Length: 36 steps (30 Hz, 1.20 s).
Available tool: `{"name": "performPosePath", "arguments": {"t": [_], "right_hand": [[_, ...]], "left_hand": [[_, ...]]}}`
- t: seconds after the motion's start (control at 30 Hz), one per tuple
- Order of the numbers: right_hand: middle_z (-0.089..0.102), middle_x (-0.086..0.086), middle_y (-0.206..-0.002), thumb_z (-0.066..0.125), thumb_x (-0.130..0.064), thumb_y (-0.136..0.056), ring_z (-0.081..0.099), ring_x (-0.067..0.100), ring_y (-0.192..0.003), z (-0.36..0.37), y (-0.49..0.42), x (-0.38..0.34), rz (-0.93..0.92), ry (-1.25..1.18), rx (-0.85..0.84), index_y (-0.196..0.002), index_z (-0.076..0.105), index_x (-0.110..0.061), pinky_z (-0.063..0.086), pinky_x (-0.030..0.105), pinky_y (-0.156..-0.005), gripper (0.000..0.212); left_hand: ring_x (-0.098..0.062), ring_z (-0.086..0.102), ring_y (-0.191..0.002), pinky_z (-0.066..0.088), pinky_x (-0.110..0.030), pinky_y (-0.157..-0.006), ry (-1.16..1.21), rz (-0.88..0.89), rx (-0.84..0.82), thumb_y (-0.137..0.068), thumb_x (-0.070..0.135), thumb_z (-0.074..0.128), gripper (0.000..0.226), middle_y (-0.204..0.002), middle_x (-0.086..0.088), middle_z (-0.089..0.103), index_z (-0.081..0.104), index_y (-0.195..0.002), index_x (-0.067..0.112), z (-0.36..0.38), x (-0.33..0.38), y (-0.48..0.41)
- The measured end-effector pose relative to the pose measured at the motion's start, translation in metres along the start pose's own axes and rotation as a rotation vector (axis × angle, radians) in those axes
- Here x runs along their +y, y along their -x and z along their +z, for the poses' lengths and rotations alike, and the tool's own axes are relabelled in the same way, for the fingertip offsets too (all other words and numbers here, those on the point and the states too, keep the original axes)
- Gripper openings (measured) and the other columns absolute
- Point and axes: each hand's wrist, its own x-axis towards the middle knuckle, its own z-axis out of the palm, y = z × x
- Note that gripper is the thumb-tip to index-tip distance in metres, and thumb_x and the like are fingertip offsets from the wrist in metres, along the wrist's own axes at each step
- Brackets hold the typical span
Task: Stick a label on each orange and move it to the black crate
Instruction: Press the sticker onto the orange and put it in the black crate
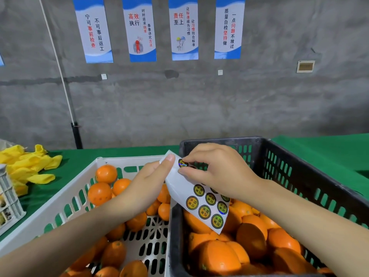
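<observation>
Head view: the sheet (178,185) hung over the seam between the white crate (127,159) and the black crate (299,154), both holding oranges (105,173). The left hand (147,182) pinched the sheet's top corner. The right hand (215,168) nipped one label (182,163) between thumb and forefinger.

The oranges (106,173) were seen as bright orange. The black crate (219,141) was patterned with rows of slots, the white crate (129,158) with a lattice floor. The surface (319,148) was covered in green. The white sheet (177,188) was dotted with round yellow labels (204,211) ringed in black.
</observation>
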Motion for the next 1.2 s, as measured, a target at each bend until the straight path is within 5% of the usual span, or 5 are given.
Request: {"name": "performPosePath", "arguments": {"t": [0.3, 0.4, 0.57, 0.73, 1.2], "right_hand": [[0.071, -0.004, -0.084, 0.061, -0.032, -0.092, 0.063, 0.013, -0.079, -0.002, 0.001, -0.001, -0.025, 0.003, -0.077, -0.096, 0.080, -0.021, 0.054, 0.039, -0.067, 0.021], [0.072, -0.007, -0.086, 0.062, -0.037, -0.091, 0.063, 0.010, -0.081, -0.004, 0.002, -0.001, -0.027, 0.006, -0.076, -0.097, 0.080, -0.023, 0.054, 0.037, -0.068, 0.023], [0.072, -0.010, -0.088, 0.064, -0.041, -0.091, 0.062, 0.008, -0.083, -0.002, 0.002, -0.001, -0.016, -0.014, -0.085, -0.099, 0.080, -0.023, 0.054, 0.037, -0.071, 0.025], [0.071, -0.006, -0.091, 0.059, -0.048, -0.092, 0.062, 0.013, -0.088, -0.004, 0.001, 0.002, -0.055, 0.119, -0.105, -0.100, 0.078, -0.020, 0.053, 0.039, -0.071, 0.034], [0.067, -0.004, -0.086, 0.029, -0.045, -0.094, 0.057, 0.013, -0.079, -0.004, -0.001, -0.007, -0.079, 0.279, -0.218, -0.092, 0.073, -0.024, 0.049, 0.036, -0.064, 0.048]], "left_hand": [[-0.001, 0.069, -0.085, 0.048, -0.032, -0.084, 0.012, -0.087, -0.056, -0.091, 0.061, 0.041, 0.040, -0.097, 0.012, 0.075, 0.076, -0.097, 0.042, -0.003, -0.003, 0.005], [-0.008, 0.058, -0.097, 0.044, -0.048, -0.102, -0.054, -0.174, 0.005, -0.085, 0.062, 0.054, 0.040, -0.109, 0.005, 0.065, 0.067, -0.108, 0.032, -0.007, -0.009, 0.006], [-0.001, 0.067, -0.078, 0.052, -0.020, -0.066, -0.023, -0.002, -0.132, -0.098, 0.030, 0.048, 0.027, -0.089, 0.011, 0.074, 0.075, -0.096, 0.035, -0.003, 0.000, 0.006], [-0.026, 0.071, -0.099, 0.056, -0.036, -0.089, 0.124, 0.024, -0.065, -0.093, 0.013, 0.062, 0.019, -0.105, -0.014, 0.075, 0.072, -0.108, 0.008, -0.014, -0.005, -0.005], [-0.022, 0.071, -0.079, 0.058, -0.030, -0.076, 0.195, 0.027, 0.015, -0.077, 0.030, 0.072, 0.008, -0.085, -0.013, 0.074, 0.070, -0.069, 0.029, -0.011, 0.003, -0.002]]}}
